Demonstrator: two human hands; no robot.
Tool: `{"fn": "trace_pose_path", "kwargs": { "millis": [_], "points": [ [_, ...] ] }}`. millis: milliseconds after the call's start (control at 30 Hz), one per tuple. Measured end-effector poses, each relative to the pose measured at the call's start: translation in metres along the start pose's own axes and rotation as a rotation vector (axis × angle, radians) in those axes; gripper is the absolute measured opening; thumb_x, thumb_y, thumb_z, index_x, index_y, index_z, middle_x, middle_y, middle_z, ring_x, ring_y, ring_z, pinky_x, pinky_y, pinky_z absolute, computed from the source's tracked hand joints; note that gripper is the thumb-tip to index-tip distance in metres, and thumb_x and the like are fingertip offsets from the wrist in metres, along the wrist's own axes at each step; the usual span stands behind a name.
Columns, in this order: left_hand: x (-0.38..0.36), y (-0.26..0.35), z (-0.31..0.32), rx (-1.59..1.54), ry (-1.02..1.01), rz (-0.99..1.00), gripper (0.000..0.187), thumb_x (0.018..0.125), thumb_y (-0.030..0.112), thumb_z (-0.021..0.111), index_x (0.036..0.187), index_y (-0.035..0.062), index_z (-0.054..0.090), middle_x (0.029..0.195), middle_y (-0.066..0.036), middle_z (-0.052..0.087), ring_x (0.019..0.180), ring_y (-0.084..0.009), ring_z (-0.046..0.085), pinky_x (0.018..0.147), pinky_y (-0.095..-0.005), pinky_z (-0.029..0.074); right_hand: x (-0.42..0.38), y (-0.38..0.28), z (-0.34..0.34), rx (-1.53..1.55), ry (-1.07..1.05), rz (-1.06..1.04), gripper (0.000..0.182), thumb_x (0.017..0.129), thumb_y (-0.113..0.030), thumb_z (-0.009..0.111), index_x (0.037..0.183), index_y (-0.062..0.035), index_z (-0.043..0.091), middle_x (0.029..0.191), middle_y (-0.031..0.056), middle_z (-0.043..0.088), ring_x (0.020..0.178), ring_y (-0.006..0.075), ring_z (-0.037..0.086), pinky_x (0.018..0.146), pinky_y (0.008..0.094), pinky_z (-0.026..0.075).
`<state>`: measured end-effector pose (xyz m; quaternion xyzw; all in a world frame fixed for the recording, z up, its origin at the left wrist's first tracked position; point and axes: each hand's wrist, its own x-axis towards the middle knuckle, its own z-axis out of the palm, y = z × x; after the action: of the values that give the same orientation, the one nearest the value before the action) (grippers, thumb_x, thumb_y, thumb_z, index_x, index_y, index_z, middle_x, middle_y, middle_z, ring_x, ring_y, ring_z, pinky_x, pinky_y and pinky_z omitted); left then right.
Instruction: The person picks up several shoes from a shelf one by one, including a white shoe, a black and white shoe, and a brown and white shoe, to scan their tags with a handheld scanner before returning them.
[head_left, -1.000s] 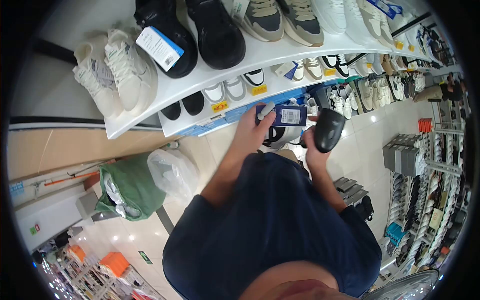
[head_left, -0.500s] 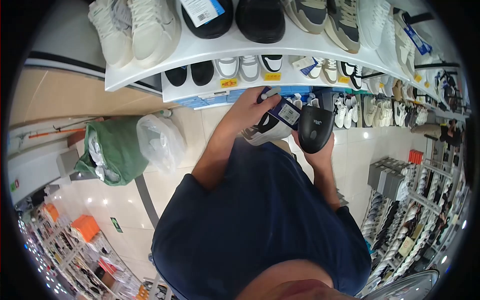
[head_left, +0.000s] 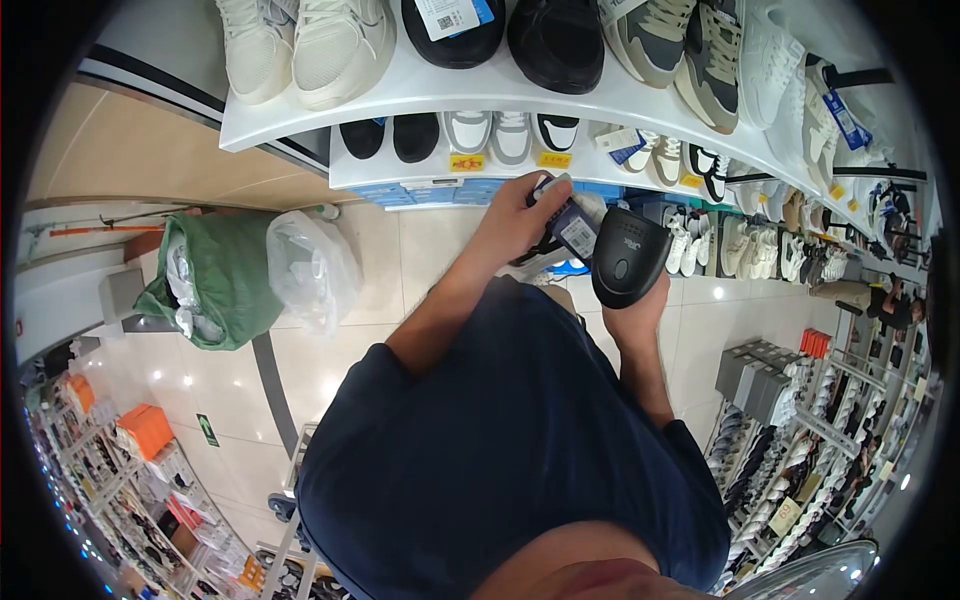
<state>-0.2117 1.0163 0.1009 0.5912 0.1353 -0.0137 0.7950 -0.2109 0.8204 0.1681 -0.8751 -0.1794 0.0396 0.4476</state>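
My left hand [head_left: 512, 222] is closed, its thumb and fingers pinching a dark blue shoe tag [head_left: 576, 232] with a white barcode label. A small pale grey piece shows beside the thumb; I cannot make out what it is. Below the hand and tag hangs a black-and-white sneaker [head_left: 541, 257], mostly hidden, and whether the fingers also grip it cannot be seen. My right hand [head_left: 640, 312] is wrapped round a black barcode scanner [head_left: 630, 258]. The scanner's front end is close to the label, at its right.
Ahead, an upper white shelf [head_left: 290, 125] carries several sneakers; a lower shelf [head_left: 370, 172] holds more pairs with yellow price cards. At left on the floor stand a green bag [head_left: 240, 290] and a clear plastic bag [head_left: 315, 275]. Shoe racks [head_left: 790, 460] line the right. Another person [head_left: 893, 305] is far right.
The tag has turned and the sneaker has swung lower and darker behind my left hand, showing less of its white side. The scanner remains beside the tag. The view has shifted slightly.
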Motion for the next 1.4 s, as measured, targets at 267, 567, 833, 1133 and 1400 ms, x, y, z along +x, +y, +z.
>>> {"fn": "trace_pose_path", "kwargs": {
  "millis": [267,567,833,1133,1400],
  "points": [
    [-0.006,-0.008,0.021,-0.502,0.197,0.055,0.025,0.096,0.029,0.071,0.098,0.0039,0.066,0.085,0.002,0.062,0.074,-0.0050,0.054,0.066,-0.0229,0.044,-0.004,-0.016,0.013,-0.123,-0.141,-0.458,0.055,0.075,-0.007,0.076,0.127,0.0035,0.060,0.123,0.0197,0.066,0.107,0.0377,0.067,0.091,0.0425,0.054],
    [-0.016,0.006,0.017,-0.636,0.141,-0.017,0.033,0.097,0.038,0.064,0.108,0.0069,0.064,0.092,-0.001,0.062,0.083,-0.0100,0.059,0.075,-0.0258,0.048,0.013,-0.024,0.025,-0.103,-0.215,-0.703,0.061,0.075,-0.005,0.072,0.134,0.0027,0.057,0.123,0.0195,0.065,0.106,0.0364,0.066,0.088,0.0444,0.055],
    [-0.005,-0.010,0.017,-0.820,-0.018,-0.059,0.043,0.101,0.042,0.055,0.129,0.0088,0.056,0.122,-0.008,0.061,0.113,-0.0186,0.059,0.103,-0.0343,0.046,0.015,-0.016,0.020,-0.107,-0.281,-0.654,0.067,0.074,-0.004,0.074,0.138,0.0023,0.054,0.141,0.0225,0.055,0.107,0.0391,0.066,0.091,0.0434,0.055],
    [0.011,-0.005,0.007,-0.446,0.083,-0.053,0.057,0.099,0.059,0.051,0.113,0.0049,0.063,0.106,-0.007,0.065,0.097,-0.0151,0.061,0.088,-0.0304,0.049,0.019,-0.014,0.014,-0.091,-0.327,-0.570,0.070,0.074,-0.006,0.077,0.139,0.0017,0.053,0.147,0.0225,0.050,0.112,0.0371,0.067,0.091,0.0421,0.056],
    [0.027,-0.025,0.005,-0.345,0.115,-0.108,0.096,0.092,0.084,0.019,0.103,0.0009,0.065,0.085,-0.005,0.066,0.076,-0.0127,0.062,0.071,-0.0247,0.051,0.015,-0.013,0.007,-0.047,-0.580,-0.397,0.083,0.073,-0.009,0.079,0.148,-0.0027,0.045,0.151,0.0262,0.043,0.136,0.0392,0.049,0.109,0.0433,0.046]
  ]
}}
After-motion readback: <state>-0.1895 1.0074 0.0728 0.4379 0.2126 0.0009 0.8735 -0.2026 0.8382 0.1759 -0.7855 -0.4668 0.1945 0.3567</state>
